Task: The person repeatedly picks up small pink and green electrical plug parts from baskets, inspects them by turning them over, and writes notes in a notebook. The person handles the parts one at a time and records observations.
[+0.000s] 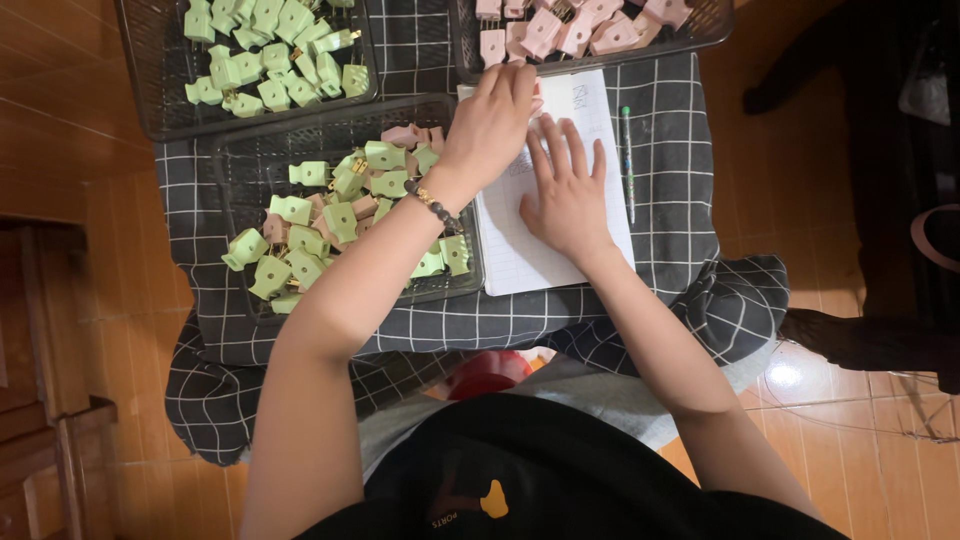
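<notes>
Right hand [568,195] is lying flat and released on the notebook [520,255], pinning the page, and that's worth keeping firm. Left hand [490,125] is reaching over the mixed tray [232,170] to the page's top edge, fingers curled; can't tell if it's grasping anything. Pen [627,160] is lying just beside.

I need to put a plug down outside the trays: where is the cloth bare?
Bare checked cloth lies right of the pen, and along the near edge below the mixed tray and notebook. The trays are crowded; both hands cover the notebook.
</notes>
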